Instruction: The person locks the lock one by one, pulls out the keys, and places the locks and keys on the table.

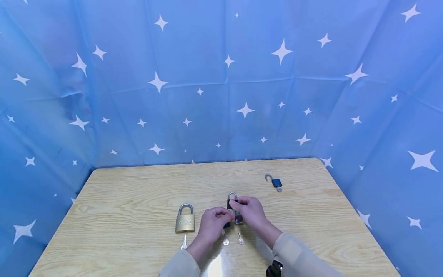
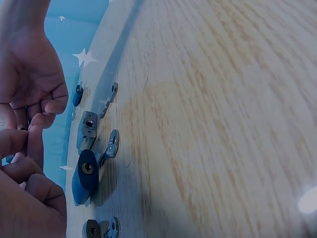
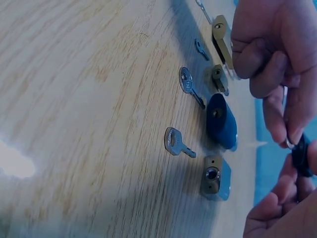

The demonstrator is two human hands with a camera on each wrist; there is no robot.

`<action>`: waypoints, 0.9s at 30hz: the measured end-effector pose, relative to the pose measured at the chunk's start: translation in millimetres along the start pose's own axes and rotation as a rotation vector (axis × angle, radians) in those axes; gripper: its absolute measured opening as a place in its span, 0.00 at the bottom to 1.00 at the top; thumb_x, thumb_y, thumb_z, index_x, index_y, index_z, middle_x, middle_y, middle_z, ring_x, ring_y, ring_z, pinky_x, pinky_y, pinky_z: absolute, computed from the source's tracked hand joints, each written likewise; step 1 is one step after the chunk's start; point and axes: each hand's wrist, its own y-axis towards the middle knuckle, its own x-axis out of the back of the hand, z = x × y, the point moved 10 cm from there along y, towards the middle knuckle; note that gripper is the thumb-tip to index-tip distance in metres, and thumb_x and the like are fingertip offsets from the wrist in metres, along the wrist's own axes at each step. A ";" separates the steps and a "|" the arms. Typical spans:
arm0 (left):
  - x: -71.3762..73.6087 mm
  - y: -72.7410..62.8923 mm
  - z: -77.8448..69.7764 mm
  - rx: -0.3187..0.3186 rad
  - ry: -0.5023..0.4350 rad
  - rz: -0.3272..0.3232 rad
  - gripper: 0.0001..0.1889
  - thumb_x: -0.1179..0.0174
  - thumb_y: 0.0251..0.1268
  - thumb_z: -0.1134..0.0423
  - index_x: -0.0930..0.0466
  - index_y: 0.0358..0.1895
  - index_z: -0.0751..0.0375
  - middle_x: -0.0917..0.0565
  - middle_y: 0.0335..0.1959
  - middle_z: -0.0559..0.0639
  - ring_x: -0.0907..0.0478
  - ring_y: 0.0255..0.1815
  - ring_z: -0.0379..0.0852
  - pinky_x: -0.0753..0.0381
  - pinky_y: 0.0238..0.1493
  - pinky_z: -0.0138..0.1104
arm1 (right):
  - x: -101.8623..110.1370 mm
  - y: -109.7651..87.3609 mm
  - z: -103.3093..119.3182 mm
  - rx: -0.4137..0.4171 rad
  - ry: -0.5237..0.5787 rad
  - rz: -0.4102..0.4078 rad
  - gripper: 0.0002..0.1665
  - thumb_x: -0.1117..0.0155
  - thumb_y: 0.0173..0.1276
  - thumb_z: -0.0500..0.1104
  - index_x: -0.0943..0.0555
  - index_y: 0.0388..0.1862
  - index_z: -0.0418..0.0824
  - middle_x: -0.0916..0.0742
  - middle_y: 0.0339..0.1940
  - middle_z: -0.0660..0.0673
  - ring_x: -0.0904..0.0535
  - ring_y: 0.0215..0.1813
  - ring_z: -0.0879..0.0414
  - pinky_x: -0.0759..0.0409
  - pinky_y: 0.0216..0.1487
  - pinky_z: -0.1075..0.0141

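Over the middle of the table, my right hand (image 1: 250,211) holds a small black padlock (image 1: 230,203) with its shackle up. My left hand (image 1: 212,223) pinches a small metal key (image 3: 289,143) at the base of that padlock, seen in the right wrist view; how far the key sits inside is hidden by the fingers. Below the hands stand a blue padlock (image 3: 221,121) and a silver padlock (image 3: 214,176). A larger key (image 3: 189,87) lies before the blue one, and another key (image 3: 178,143) before the silver one.
A large brass padlock (image 1: 185,223) lies to the left, with its key (image 1: 184,243) in front. Beside it is a small brass padlock (image 3: 218,78) with a little key (image 3: 200,49). Back right lies an unlocked blue padlock (image 1: 276,182) with a key in it. A starry blue curtain (image 1: 194,100) encloses the table.
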 end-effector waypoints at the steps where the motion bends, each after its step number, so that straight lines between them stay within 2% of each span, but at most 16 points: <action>1: 0.4 -0.3 -0.6 -0.003 0.002 -0.002 0.08 0.34 0.59 0.59 0.14 0.35 0.61 0.11 0.31 0.57 0.15 0.39 0.48 0.23 0.45 0.35 | -0.1 0.1 0.1 0.002 -0.003 -0.004 0.16 0.30 0.63 0.50 0.13 0.40 0.39 0.12 0.41 0.47 0.22 0.44 0.56 0.27 0.44 0.66; 6: 1.7 -1.2 -1.5 0.001 -0.001 -0.008 0.08 0.34 0.59 0.60 0.15 0.36 0.62 0.11 0.31 0.56 0.15 0.39 0.47 0.23 0.46 0.35 | -0.4 -0.3 0.9 0.005 -0.007 -0.017 0.18 0.29 0.61 0.52 0.13 0.41 0.39 0.12 0.41 0.47 0.21 0.45 0.56 0.26 0.45 0.66; 11: 1.7 -1.4 -2.0 -0.001 -0.007 -0.001 0.09 0.35 0.60 0.62 0.15 0.38 0.65 0.11 0.33 0.57 0.15 0.39 0.47 0.23 0.48 0.36 | -2.9 -0.7 1.1 0.004 0.013 0.008 0.17 0.31 0.63 0.51 0.14 0.42 0.38 0.12 0.41 0.46 0.22 0.45 0.56 0.26 0.44 0.66; 19: 3.3 -3.0 -3.7 -0.010 -0.009 0.002 0.09 0.35 0.60 0.62 0.16 0.37 0.65 0.11 0.32 0.58 0.15 0.40 0.49 0.22 0.49 0.37 | -2.6 0.4 -0.8 -0.012 0.005 -0.003 0.21 0.30 0.61 0.54 0.14 0.44 0.39 0.12 0.47 0.44 0.21 0.52 0.53 0.25 0.53 0.58; 24: 3.6 -4.3 -2.8 -0.002 -0.002 0.006 0.08 0.36 0.60 0.62 0.16 0.37 0.63 0.11 0.33 0.56 0.15 0.39 0.46 0.22 0.51 0.39 | -3.7 1.4 -1.0 -0.012 0.002 0.004 0.21 0.30 0.61 0.54 0.14 0.44 0.40 0.12 0.46 0.45 0.21 0.50 0.53 0.25 0.48 0.62; 27: 2.4 -5.5 -2.3 0.000 -0.012 0.014 0.08 0.35 0.59 0.62 0.16 0.37 0.63 0.11 0.33 0.56 0.16 0.36 0.45 0.22 0.44 0.35 | -2.4 3.4 -1.2 -0.020 0.020 0.001 0.20 0.30 0.62 0.54 0.14 0.43 0.40 0.13 0.45 0.46 0.22 0.48 0.54 0.26 0.46 0.65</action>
